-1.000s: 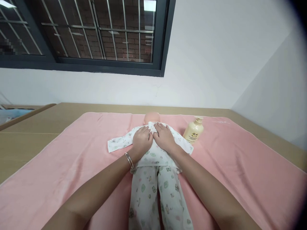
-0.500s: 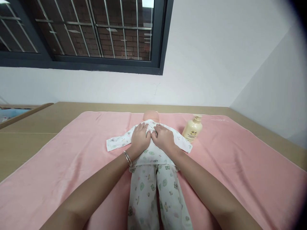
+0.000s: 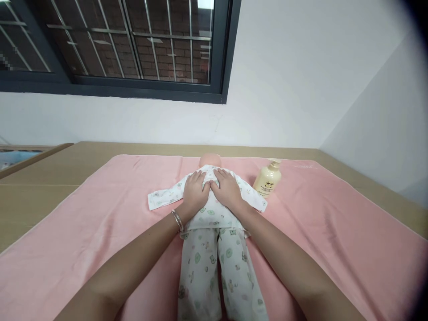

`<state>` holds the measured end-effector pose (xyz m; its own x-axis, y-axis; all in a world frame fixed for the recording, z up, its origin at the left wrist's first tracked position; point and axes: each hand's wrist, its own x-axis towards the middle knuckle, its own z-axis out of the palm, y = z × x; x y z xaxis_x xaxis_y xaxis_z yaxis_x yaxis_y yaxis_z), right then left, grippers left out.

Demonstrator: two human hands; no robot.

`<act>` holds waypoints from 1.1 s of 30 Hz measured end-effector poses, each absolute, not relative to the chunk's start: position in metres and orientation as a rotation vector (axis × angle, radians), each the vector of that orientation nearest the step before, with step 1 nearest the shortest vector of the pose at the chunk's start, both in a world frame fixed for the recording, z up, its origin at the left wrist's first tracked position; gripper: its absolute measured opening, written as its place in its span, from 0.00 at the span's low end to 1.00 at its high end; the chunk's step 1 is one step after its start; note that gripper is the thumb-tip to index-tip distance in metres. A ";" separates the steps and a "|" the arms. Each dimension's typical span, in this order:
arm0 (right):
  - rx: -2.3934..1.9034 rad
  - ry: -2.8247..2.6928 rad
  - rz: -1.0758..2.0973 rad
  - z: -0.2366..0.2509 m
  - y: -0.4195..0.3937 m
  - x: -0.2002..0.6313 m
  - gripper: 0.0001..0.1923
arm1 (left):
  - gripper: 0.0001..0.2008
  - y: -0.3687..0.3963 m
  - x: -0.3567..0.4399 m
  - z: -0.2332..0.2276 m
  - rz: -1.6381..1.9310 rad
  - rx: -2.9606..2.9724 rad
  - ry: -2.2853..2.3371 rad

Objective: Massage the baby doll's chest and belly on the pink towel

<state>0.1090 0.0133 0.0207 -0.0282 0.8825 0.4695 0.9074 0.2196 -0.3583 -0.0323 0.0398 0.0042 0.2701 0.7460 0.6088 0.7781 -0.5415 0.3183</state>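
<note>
A baby doll (image 3: 214,215) in a white top and trousers printed with small green figures lies on a pink sheet, its legs toward me and its bare head (image 3: 210,160) at the far end. My left hand (image 3: 195,192), with silver bangles at the wrist, rests flat on the left of the doll's upper body. On the other side, my right hand (image 3: 227,189) lies flat as well, fingers stretched toward the head. The thumbs meet near the middle. Both sleeves of the top spread outward. Which way the doll faces I cannot tell.
Beyond the doll's right-hand sleeve stands a cream pump bottle (image 3: 268,179). The pink sheet (image 3: 83,232) covers most of a wooden surface (image 3: 43,196). Behind it rises a white wall (image 3: 284,89) with a dark-framed, barred window (image 3: 143,44).
My right hand has shifted slightly up and inward on the doll's upper body, its fingers now straighter. My left hand stays almost where it was.
</note>
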 end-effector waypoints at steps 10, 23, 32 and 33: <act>-1.647 -1.887 -0.053 0.021 0.012 0.108 0.26 | 0.19 0.042 -0.034 0.006 -1.147 -2.547 -1.291; -1.627 -1.885 -0.061 0.021 0.012 0.110 0.25 | 0.11 0.035 -0.034 0.006 -1.438 -2.423 -1.282; -1.542 -1.818 -0.211 0.017 0.007 0.109 0.16 | 0.11 0.030 -0.033 0.003 -1.404 -2.330 -1.383; -1.539 -1.819 -0.222 0.017 0.006 0.108 0.15 | 0.11 0.030 -0.032 0.003 -1.391 -2.323 -1.401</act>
<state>0.1084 0.0057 0.0168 -0.0159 0.7838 0.6209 0.9101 0.2686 -0.3157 -0.0324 0.0299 0.0029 0.1634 0.6566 0.7363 0.7412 -0.5742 0.3476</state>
